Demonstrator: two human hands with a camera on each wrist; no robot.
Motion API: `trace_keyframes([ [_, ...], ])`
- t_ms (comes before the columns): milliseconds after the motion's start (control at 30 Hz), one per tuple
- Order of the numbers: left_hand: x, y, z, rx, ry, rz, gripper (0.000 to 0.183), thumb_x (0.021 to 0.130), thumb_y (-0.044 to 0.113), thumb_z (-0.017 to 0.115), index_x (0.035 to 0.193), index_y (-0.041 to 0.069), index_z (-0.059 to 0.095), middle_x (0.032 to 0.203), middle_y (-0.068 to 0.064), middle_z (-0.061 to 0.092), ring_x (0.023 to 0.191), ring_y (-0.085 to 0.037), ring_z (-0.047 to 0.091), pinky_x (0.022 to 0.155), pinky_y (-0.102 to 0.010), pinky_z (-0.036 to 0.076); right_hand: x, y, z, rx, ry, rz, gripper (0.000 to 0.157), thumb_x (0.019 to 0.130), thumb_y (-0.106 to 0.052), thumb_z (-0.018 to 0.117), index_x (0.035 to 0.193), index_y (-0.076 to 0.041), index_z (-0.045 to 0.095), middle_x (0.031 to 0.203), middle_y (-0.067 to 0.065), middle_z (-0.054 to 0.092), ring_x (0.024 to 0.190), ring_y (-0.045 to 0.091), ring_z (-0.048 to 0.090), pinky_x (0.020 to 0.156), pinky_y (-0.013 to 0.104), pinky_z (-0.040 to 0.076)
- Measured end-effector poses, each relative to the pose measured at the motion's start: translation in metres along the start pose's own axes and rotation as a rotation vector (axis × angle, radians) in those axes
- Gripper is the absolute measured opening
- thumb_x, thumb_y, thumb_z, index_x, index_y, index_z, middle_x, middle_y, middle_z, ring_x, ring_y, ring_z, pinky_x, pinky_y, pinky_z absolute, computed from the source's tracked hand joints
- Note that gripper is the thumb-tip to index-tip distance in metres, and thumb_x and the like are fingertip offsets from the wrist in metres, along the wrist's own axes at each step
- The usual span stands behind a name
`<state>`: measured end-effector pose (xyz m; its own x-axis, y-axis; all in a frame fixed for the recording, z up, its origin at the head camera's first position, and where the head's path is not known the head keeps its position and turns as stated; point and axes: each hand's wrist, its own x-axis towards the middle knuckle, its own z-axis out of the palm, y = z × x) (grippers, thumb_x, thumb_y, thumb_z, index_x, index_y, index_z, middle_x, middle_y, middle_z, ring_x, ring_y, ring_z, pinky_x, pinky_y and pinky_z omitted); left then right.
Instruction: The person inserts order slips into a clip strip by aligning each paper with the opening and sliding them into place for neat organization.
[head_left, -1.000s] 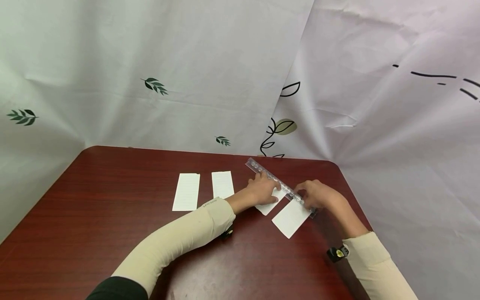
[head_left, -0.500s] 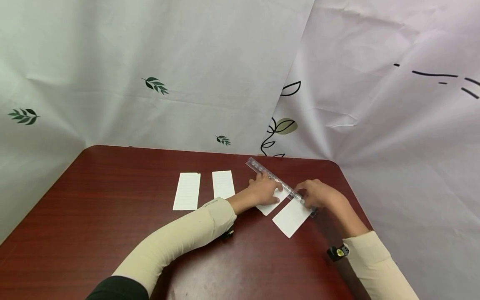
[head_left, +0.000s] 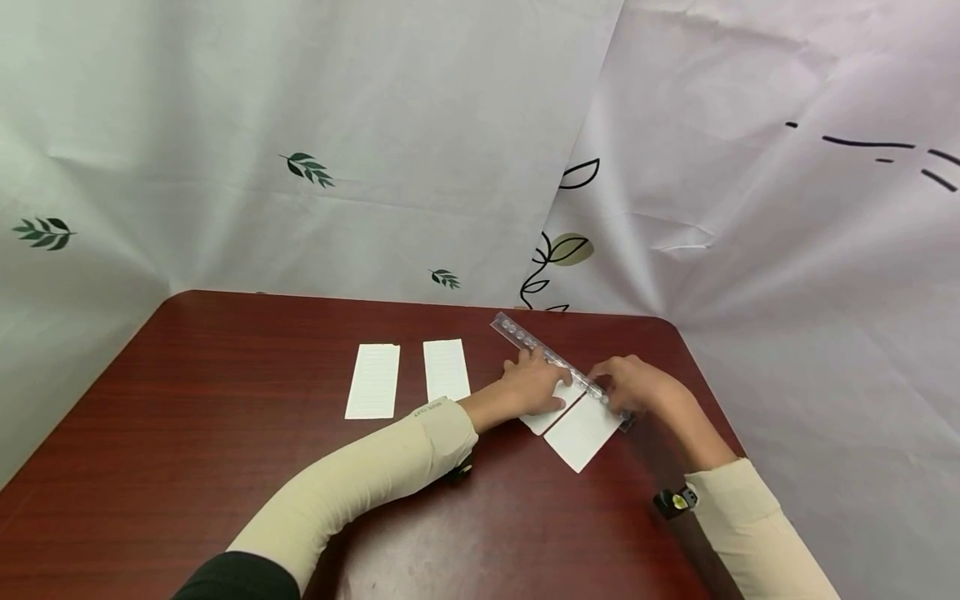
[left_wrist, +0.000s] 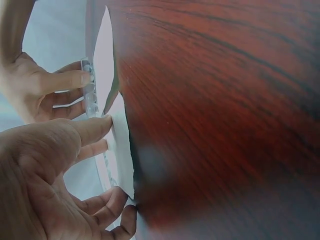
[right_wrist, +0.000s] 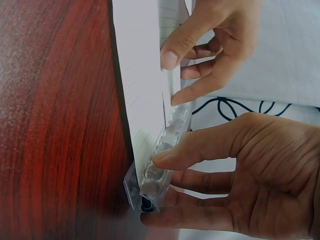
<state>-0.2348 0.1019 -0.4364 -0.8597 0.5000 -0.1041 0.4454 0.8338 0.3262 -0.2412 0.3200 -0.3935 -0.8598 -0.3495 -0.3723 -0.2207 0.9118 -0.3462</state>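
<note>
A clear plastic strip [head_left: 517,331] with a row of round bumps lies diagonally at the table's back right. Two white lined paper cards meet its near edge, almost side by side with a narrow gap. My left hand [head_left: 534,383] lies over the left card [head_left: 542,422] and grips it between thumb and fingers, hiding much of it. At the strip's right end, my right hand [head_left: 633,385] holds the strip, its thumb [right_wrist: 172,159] on the bumps and its fingers behind, beside the right card [head_left: 585,437]. The right wrist view shows that card's end against the bumps.
Two more white lined cards, one at the left [head_left: 372,381] and another [head_left: 446,369] partly behind my left forearm, lie flat on the dark red wooden table [head_left: 247,392]. A pale printed cloth [head_left: 390,150] hangs behind the table and along its right side.
My left hand has shifted slightly right with its card, narrowing the gap to the right card. My right hand and the strip stay about where they were.
</note>
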Motion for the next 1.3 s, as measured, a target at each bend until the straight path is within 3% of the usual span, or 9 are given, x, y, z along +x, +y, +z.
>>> trace_keyframes([
  [567,0.001,0.001,0.002,0.03,-0.004,0.011,0.042,0.108,0.046,0.076,0.148,0.037,0.072,0.162,-0.023,0.055,0.146,-0.046,0.053,0.109,-0.062,0.051,0.0,-0.002,-0.001,-0.011,-0.001,0.018,0.071,0.074,0.015,0.07,0.142,-0.002,0.073,0.094,0.01,0.073,0.071,0.019,0.066,0.054,0.028,0.053],
  [767,-0.001,-0.003,0.0,-0.015,-0.007,0.034,0.039,0.109,0.042,0.076,0.146,0.034,0.071,0.161,-0.022,0.057,0.146,-0.045,0.053,0.111,-0.062,0.051,-0.001,-0.002,-0.001,-0.004,-0.004,0.027,0.071,0.074,0.015,0.07,0.142,-0.002,0.073,0.094,0.011,0.072,0.072,0.02,0.067,0.054,0.028,0.055],
  [1133,-0.01,-0.03,-0.003,-0.055,0.024,0.104,0.042,0.108,0.038,0.077,0.147,0.024,0.069,0.152,-0.015,0.063,0.138,-0.038,0.057,0.117,-0.052,0.05,-0.001,-0.002,0.0,0.015,-0.02,0.033,0.07,0.074,0.015,0.071,0.141,-0.003,0.073,0.095,0.01,0.074,0.073,0.02,0.068,0.057,0.03,0.056],
  [1300,-0.016,-0.046,-0.01,-0.03,0.047,0.077,0.042,0.107,0.04,0.078,0.145,0.023,0.071,0.15,-0.015,0.064,0.135,-0.038,0.057,0.115,-0.052,0.049,-0.002,-0.003,0.0,0.015,-0.012,0.026,0.071,0.073,0.015,0.069,0.142,-0.003,0.073,0.094,0.01,0.072,0.072,0.02,0.066,0.057,0.03,0.054],
])
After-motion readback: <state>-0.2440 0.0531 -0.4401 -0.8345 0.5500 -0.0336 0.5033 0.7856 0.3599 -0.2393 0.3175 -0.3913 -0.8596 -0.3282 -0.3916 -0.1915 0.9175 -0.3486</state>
